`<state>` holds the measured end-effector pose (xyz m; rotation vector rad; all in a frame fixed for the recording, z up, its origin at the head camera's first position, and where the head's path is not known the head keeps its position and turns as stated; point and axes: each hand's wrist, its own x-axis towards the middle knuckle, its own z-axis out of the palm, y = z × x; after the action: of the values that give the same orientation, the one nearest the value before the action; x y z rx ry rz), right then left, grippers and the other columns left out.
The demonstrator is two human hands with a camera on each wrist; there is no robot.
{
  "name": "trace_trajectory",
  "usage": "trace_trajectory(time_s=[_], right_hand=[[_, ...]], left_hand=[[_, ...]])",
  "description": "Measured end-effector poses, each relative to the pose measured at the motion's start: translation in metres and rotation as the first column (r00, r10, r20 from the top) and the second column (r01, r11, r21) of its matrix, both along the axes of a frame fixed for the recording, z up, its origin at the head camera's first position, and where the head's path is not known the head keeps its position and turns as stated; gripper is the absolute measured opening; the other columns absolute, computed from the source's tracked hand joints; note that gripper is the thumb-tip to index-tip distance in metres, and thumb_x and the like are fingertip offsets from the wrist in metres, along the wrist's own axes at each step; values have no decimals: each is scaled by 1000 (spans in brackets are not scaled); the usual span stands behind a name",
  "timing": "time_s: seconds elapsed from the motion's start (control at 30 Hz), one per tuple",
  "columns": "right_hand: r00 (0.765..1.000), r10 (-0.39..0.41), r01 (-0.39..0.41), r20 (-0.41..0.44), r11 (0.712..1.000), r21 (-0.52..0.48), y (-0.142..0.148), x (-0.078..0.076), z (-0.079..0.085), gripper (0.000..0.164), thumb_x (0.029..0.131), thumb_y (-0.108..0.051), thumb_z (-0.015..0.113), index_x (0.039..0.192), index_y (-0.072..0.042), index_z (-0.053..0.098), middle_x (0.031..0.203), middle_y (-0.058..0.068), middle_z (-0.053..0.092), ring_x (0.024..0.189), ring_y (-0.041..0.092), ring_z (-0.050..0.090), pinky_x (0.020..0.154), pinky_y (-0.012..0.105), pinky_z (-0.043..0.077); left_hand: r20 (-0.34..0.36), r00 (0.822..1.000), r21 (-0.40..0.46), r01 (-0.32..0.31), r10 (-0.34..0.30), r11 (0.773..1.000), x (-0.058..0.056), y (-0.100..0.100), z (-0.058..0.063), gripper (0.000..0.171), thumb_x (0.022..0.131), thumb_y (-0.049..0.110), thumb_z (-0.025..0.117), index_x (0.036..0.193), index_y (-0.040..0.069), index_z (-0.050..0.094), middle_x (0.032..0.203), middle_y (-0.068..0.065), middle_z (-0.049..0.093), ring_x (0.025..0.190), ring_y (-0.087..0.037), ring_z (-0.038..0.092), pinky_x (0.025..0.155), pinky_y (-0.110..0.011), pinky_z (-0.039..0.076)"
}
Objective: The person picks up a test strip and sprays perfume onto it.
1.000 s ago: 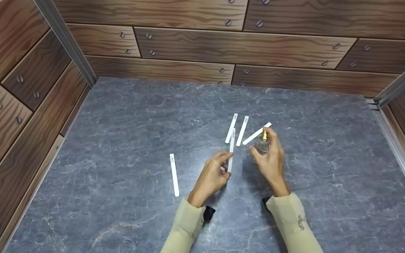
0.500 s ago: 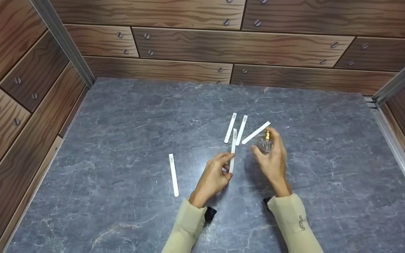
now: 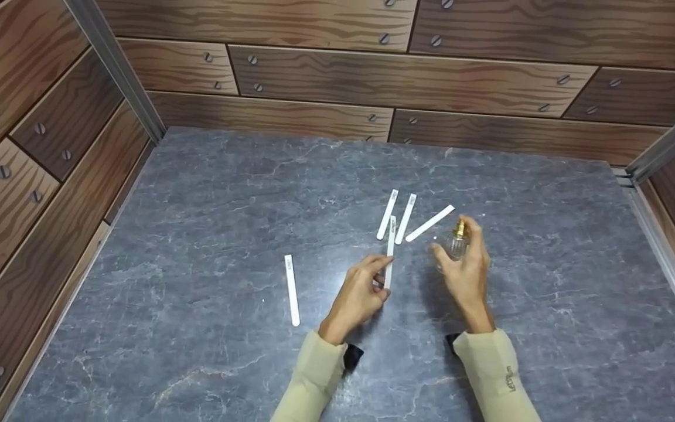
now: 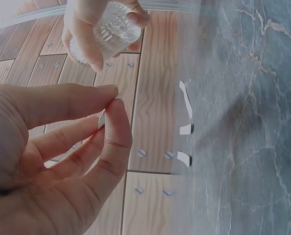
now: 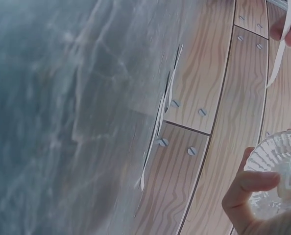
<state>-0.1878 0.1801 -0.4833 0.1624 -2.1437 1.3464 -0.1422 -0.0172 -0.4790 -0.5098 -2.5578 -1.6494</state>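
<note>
My left hand [image 3: 358, 292] pinches a narrow white paper test strip [image 3: 391, 246] between thumb and fingers; it points away from me and has small dark print near its far end. In the left wrist view the fingertips hide most of this strip. To the right, my right hand [image 3: 467, 266] holds a ribbed clear glass perfume bottle [image 3: 457, 247] with a gold spray neck, the index finger on its top. The right wrist view shows the bottle's round glass base [image 5: 270, 200] with the thumb across it. Bottle and held strip are apart.
Beyond the hands lie three more white strips, two nearly parallel [image 3: 387, 214] [image 3: 406, 218] and one slanted [image 3: 429, 223]. Another strip [image 3: 292, 290] lies alone on the left. The grey marbled table [image 3: 226, 205] is bounded by wood-patterned walls [image 3: 314, 73] with metal posts in the corners.
My right hand has moved right with the perfume bottle, away from the held strip and the slanted one. My left hand keeps its pinch almost in place.
</note>
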Motion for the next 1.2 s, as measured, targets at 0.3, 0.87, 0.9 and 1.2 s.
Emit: trace_trajectory(time_s=[0.3, 0.87, 0.9, 1.2], right_hand=[[999, -21, 21, 24, 999, 25, 8, 2, 0, 64, 77, 9, 80, 134, 1, 52, 120, 31, 62, 105, 41, 59, 91, 57, 46], [997, -22, 21, 70, 1000, 5, 12, 3, 1, 65, 77, 8, 81, 135, 2, 52, 129, 31, 59, 114, 42, 57, 97, 58, 44], [997, -19, 19, 71, 1000, 3, 12, 3, 1, 65, 77, 8, 81, 135, 2, 51, 129, 31, 59, 113, 42, 57, 95, 57, 45], [997, -26, 24, 70, 999, 36, 12, 3, -2, 65, 79, 8, 79, 137, -1, 51, 126, 28, 61, 84, 31, 62, 64, 16, 48]], left_hand=[[48, 999, -12, 16, -15, 1000, -9, -3, 2, 63, 71, -24, 68, 133, -13, 58, 127, -17, 62, 87, -21, 67, 67, -16, 54], [70, 992, -14, -109, 109, 994, -37, -22, 1, 53, 77, -14, 75, 129, -10, 64, 128, -17, 65, 88, -24, 71, 71, -19, 56], [70, 991, -14, -114, 115, 993, -39, -23, 1, 52, 78, -14, 75, 128, -9, 64, 127, -17, 65, 88, -25, 71, 71, -20, 56], [121, 982, 34, -148, 143, 988, -50, -28, -2, 45, 78, -14, 74, 123, -10, 67, 118, -20, 69, 85, -25, 71, 71, -22, 57]])
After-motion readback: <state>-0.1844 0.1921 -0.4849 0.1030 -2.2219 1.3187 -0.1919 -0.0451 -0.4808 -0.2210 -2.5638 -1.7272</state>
